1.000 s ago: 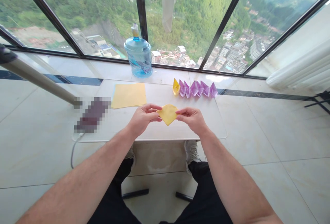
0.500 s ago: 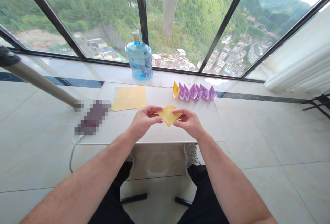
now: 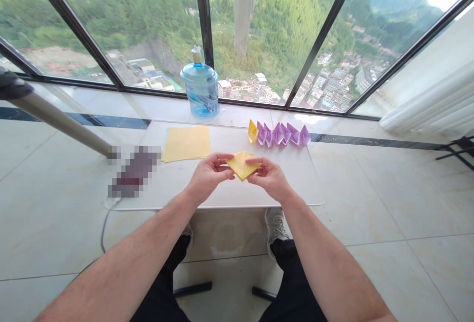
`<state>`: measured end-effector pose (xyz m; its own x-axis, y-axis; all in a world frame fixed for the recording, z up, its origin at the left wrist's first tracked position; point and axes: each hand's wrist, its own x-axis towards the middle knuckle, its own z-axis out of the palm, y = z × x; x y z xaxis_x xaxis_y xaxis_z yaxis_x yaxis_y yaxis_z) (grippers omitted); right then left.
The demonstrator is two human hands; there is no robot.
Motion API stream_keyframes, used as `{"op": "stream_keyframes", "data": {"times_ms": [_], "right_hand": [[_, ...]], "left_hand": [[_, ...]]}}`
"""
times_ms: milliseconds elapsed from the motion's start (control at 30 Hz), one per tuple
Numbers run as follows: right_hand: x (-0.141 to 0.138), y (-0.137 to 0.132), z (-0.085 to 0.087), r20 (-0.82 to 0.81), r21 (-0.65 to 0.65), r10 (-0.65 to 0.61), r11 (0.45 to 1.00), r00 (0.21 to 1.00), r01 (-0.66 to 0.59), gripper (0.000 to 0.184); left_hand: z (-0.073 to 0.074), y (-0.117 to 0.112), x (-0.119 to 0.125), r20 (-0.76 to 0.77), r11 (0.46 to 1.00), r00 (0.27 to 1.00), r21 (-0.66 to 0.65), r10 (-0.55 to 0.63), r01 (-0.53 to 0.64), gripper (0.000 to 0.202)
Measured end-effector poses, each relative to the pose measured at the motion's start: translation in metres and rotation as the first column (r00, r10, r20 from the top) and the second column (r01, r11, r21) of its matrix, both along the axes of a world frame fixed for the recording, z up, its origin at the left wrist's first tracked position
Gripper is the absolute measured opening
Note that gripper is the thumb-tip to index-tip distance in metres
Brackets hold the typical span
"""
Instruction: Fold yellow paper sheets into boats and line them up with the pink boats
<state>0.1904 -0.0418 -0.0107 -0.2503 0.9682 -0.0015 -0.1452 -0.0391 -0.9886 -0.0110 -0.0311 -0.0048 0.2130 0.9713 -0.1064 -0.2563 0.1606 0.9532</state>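
Observation:
Between my two hands is a piece of folded yellow paper [image 3: 241, 166], roughly diamond-shaped with one point towards me. My left hand [image 3: 213, 174] pinches its left corner between thumb and fingers. My right hand [image 3: 269, 176] grips the right corner, with a finger lying across the top face. The paper is held over the near part of the white table [image 3: 174, 188]. Beyond my right hand stands a row of folded paper boats: a yellow boat [image 3: 252, 132] at the left end and several purple boats [image 3: 278, 135] beside it.
Flat yellow sheets [image 3: 186, 143] lie at the table's back left. A blurred-out dark object [image 3: 135, 171] with a cable [image 3: 103, 228] rests at the left edge. A large blue water bottle [image 3: 201, 87] stands behind the table by the window. A grey pole [image 3: 66, 119] slants in from the left.
Both hands keep hold of the folded paper. Its lower edges look slightly parted now, and my right finger has slid a little inward. The view has shifted slightly.

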Motion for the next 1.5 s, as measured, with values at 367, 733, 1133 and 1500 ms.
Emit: {"op": "stream_keyframes", "data": {"times_ms": [367, 733, 1133, 1500], "right_hand": [[-0.004, 0.0, -0.003, 0.052, 0.009, -0.099, 0.995, 0.994, 0.098, 0.025], [-0.003, -0.001, -0.002, 0.045, 0.026, -0.126, 0.992, 0.991, 0.125, 0.027], [-0.009, -0.001, 0.001, 0.02, 0.063, -0.202, 0.978, 0.979, 0.201, 0.041], [0.001, 0.003, 0.002, 0.053, 0.064, -0.221, 0.974, 0.974, 0.217, 0.034]], "left_hand": [[-0.001, 0.0, 0.004, -0.088, 0.989, 0.987, 0.082, 0.131, -0.124, 0.03], [-0.002, -0.001, 0.006, -0.054, 0.995, 0.997, 0.096, 0.048, -0.043, 0.037], [0.002, -0.003, 0.009, -0.114, 0.978, 0.973, 0.076, 0.2, -0.192, 0.024], [0.001, -0.001, 0.009, -0.052, 0.958, 0.958, 0.073, 0.283, -0.278, 0.023]]}}
